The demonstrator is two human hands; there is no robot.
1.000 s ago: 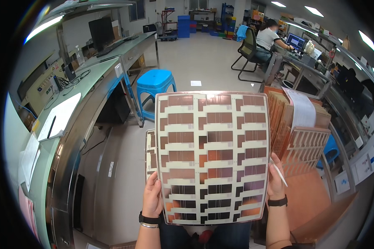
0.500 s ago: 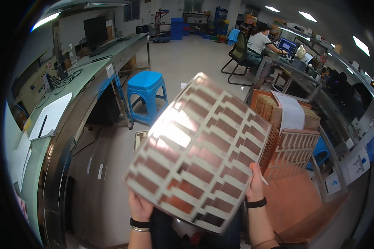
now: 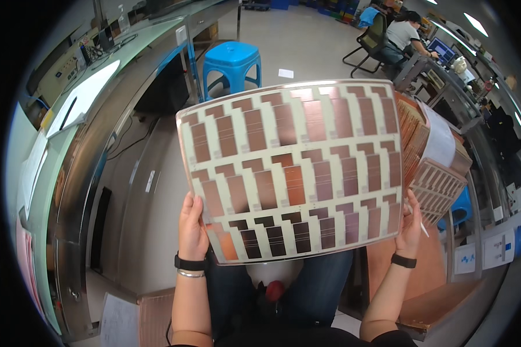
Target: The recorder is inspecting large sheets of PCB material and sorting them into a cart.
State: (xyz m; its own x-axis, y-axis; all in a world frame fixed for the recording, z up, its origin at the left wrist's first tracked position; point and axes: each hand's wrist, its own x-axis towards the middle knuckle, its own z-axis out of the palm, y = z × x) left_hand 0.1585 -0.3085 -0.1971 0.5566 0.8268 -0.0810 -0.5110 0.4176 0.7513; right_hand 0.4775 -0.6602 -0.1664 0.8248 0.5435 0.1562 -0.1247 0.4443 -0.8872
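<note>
A big flat panel is up in front of the person's lap, with a hand at each side. It is pale, with rows of brown, orange and black shapes on its shiny face. The left hand has its grip on the panel's left edge, low down, close to the bottom corner. The right hand has its grip on the panel's right edge, also low down. Both grips are holding the panel. A thin white stick pokes out by the right hand, to the right of the panel. The wrists below the panel wear black bands, and the left one has a silver bangle too.

Just to the right of the panel is a thick stack of brown boards. A white sheet hangs over the stack, and a smaller patterned board leans on its front, right of the panel.

Past the panel's top edge, a blue stool and a small white card are on the floor. Well to the left of the panel, a long green surface has white paper with a black pen on it. Far beyond the panel, to the right, another person sits on a chair by a lit screen.
</note>
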